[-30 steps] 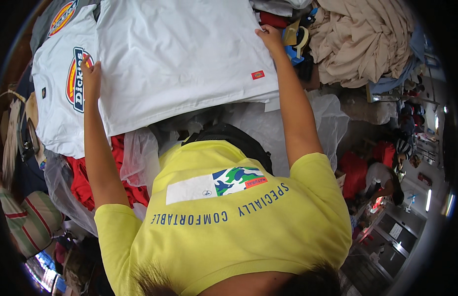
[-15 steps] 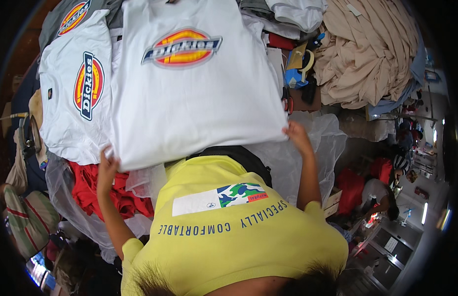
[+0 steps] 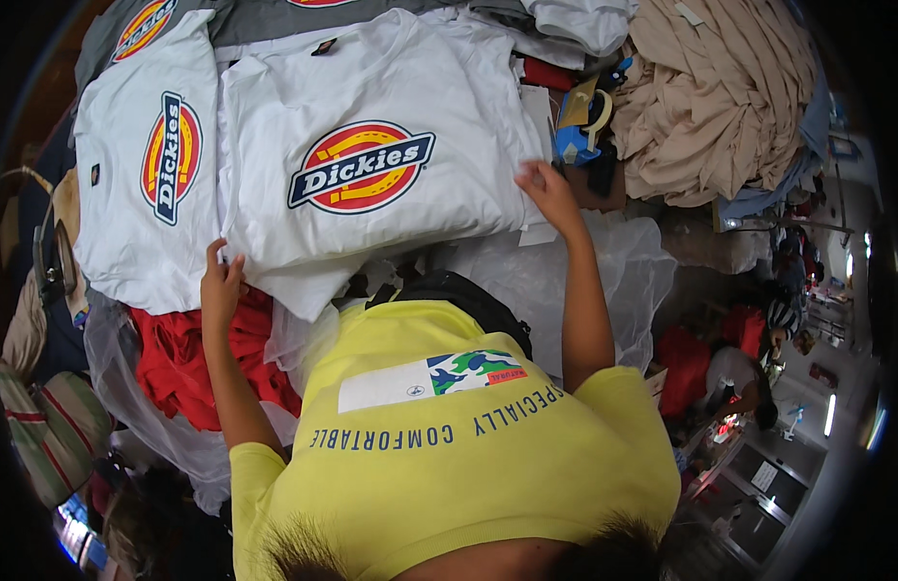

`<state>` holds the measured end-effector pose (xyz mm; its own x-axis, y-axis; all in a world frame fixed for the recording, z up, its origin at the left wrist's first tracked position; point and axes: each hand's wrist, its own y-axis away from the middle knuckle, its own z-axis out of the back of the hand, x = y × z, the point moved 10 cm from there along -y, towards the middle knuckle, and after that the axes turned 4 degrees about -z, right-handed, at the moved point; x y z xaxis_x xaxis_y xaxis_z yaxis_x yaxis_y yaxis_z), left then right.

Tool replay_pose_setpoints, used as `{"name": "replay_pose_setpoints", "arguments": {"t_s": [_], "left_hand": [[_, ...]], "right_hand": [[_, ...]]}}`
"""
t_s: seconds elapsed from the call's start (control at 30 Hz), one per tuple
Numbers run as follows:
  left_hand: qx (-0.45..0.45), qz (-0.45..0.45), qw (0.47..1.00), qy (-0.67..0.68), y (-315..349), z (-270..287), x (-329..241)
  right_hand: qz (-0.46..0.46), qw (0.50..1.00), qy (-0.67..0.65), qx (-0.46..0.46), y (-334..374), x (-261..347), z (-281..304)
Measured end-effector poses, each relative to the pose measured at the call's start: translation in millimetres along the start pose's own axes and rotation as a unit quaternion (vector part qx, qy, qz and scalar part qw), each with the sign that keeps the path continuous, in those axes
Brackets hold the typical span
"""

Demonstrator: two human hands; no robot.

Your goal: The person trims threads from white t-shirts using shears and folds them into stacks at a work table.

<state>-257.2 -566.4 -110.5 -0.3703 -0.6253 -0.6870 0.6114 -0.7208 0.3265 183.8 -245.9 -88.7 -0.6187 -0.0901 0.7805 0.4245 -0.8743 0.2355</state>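
A white T-shirt [image 3: 265,184] with a red, yellow and navy oval print lies spread in front of me, its neck at the far side and its lower part loosely rumpled on the near side. At its near left corner is my left hand [image 3: 221,281], fingers apart, the tips next to the cloth. My right hand [image 3: 550,197] is by the shirt's right edge, fingers loosely bent and apart, with no cloth seen between them. Beside it on the left lies a second white T-shirt [image 3: 120,223] with the same print turned sideways.
Grey shirts [image 3: 245,24] lie at the far side. A beige cloth heap [image 3: 720,107] rises at far right, near a blue tape dispenser [image 3: 577,145]. Red cloth [image 3: 192,363] and clear plastic sheeting [image 3: 613,281] lie nearer me. Another person [image 3: 734,373] sits at right.
The T-shirt, stretched between both hands earlier, has come down onto the pile and slackened. Both hands have let go; the right moved away from me and leftward, the left slightly farther out.
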Motion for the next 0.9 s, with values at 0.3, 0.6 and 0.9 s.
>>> {"name": "replay_pose_setpoints", "arguments": {"t_s": [0.3,0.6,0.9], "left_hand": [[0.031,-0.018,0.999,-0.021,-26,0,5],[0.014,0.045,0.999,0.011,-17,29,28],[0.074,0.017,0.993,-0.094,22,15,47]], "right_hand": [[0.095,0.966,-0.193,0.142,-55,32,-48],[0.047,0.938,0.221,0.264,-10,24,-50],[-0.046,0.956,0.091,0.273,50,-33,-25]]}}
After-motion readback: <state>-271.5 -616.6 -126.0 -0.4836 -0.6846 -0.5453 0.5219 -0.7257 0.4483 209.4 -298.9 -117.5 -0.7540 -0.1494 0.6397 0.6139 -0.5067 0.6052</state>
